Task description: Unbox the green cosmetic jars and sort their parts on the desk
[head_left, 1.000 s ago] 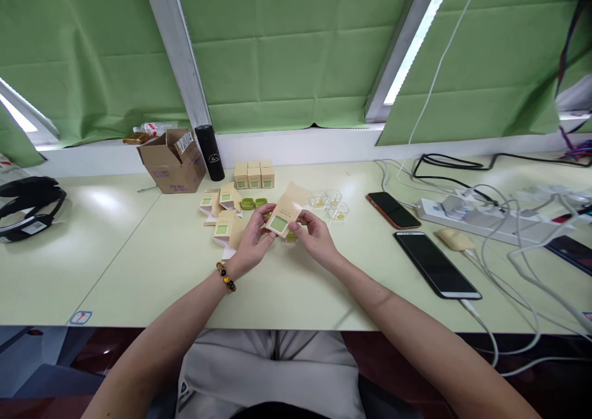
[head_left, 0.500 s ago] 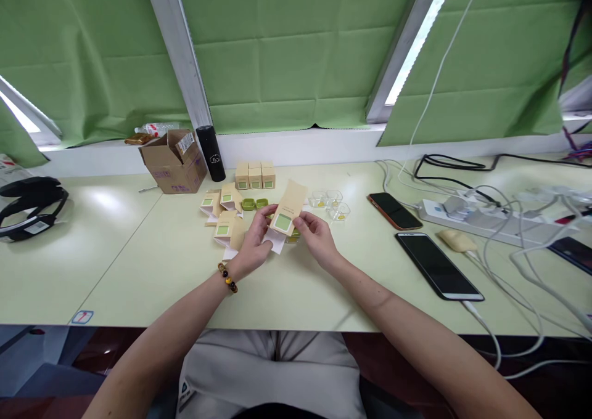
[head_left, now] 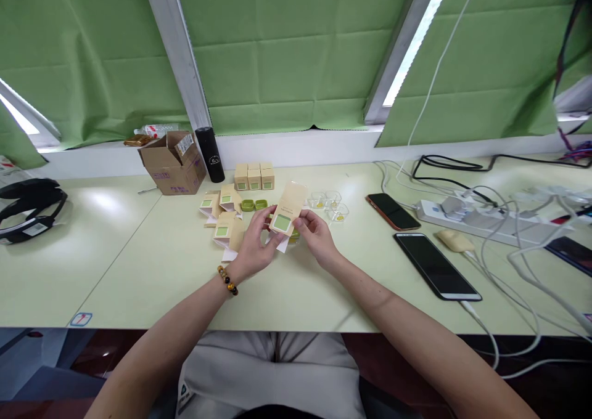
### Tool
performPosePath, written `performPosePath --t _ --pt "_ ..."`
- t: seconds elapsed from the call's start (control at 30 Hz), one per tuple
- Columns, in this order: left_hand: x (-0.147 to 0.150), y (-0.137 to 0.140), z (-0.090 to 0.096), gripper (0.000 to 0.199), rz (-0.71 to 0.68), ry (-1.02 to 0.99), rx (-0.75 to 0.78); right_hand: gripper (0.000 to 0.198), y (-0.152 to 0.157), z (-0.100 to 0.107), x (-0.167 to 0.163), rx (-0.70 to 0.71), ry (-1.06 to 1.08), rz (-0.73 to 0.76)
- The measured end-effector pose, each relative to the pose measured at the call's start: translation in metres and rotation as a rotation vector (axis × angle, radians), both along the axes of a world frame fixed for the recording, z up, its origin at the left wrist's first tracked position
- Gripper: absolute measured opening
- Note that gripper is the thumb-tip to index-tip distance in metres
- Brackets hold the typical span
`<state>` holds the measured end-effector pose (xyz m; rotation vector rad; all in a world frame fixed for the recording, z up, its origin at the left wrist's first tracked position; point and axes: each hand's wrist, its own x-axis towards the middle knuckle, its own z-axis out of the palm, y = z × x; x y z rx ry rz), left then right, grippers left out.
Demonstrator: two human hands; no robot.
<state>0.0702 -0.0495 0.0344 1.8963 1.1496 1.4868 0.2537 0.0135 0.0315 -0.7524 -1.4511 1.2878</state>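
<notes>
Between both hands is a flat kraft-paper box [head_left: 290,203] with a green window, tilted up above the table. My left hand [head_left: 259,243] is closed on its left edge, the thumb near a white paper flap at the bottom. My right hand [head_left: 318,236] pinches its lower right corner. Beneath the box, something green is partly hidden. To the left lie several opened kraft boxes [head_left: 229,229] with white flaps. Small green containers [head_left: 254,205] sit just behind my left hand. Clear plastic containers [head_left: 332,203] with yellow marks stand to the right.
Small closed kraft boxes [head_left: 254,177] stand in a row at the back, near a black cylinder [head_left: 209,154] and an open cardboard carton [head_left: 174,163]. On the right are phones [head_left: 437,266], a power strip [head_left: 481,222] and loose cables. A black headset [head_left: 32,209] lies far left.
My left thumb has moved up and right, over the white flap toward the box's lower edge. Both hands still hold the kraft box in nearly the same place.
</notes>
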Motion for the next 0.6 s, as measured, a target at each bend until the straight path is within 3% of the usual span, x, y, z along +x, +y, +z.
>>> performPosePath --t 0.23,0.37,0.5,0.6 --pt "0.001 0.0012 -0.0051 0.047 -0.049 -0.058 -0.028 0.069 0.0035 -0.0045 0.0008 -0.026 -0.038 -0.012" --pt "0.0056 0.0014 -0.0059 0.056 -0.028 -0.137 -0.093 0.068 0.003 -0.0059 0.0012 -0.007 -0.05 0.006" --pt "0.0074 0.0003 -0.0053 0.074 -0.109 -0.19 -0.136 0.069 0.003 -0.0032 0.0019 -0.042 -0.024 -0.016" --pt "0.0061 -0.0001 -0.0039 0.075 -0.168 -0.244 -0.161 0.067 0.0032 -0.0008 0.003 -0.057 -0.006 -0.037"
